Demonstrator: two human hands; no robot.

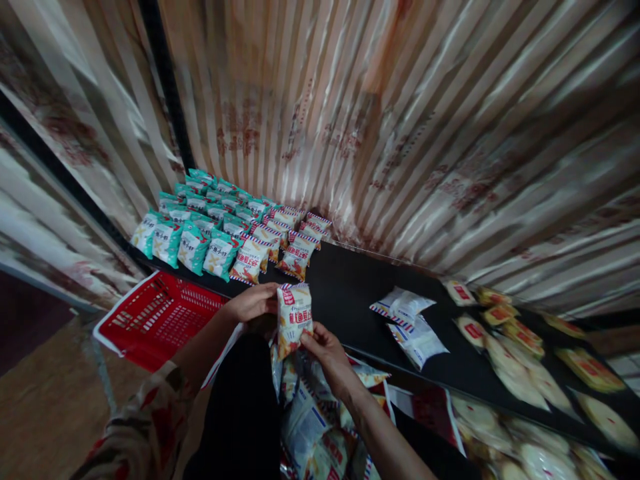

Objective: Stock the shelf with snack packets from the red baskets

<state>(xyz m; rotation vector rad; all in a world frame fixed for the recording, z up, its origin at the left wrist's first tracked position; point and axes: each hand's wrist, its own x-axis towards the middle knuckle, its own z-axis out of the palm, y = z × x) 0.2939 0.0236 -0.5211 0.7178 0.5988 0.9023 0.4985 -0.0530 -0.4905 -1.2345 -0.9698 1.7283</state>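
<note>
"Head view: what's contained where?"

"Snack packets [306,417] are heaped in the near basket [390,404]; a red basket [143,353] stands at left, beside the black shelf [345,287]."

"And what's gripped?"

"On my feed, the left hand [254,303] and right hand [327,355] both grip one white packet [295,321] above that heap."

We see a pleated beige fabric curtain [330,100] with reddish-brown print hanging behind the long black worktop [345,280]. A slim black post [167,80] slants before it at left. Rightward lie flat yellow-and-red packets [590,369] and pale, elongated packages [515,373]; brown floor [45,413] shows lower left.
</note>
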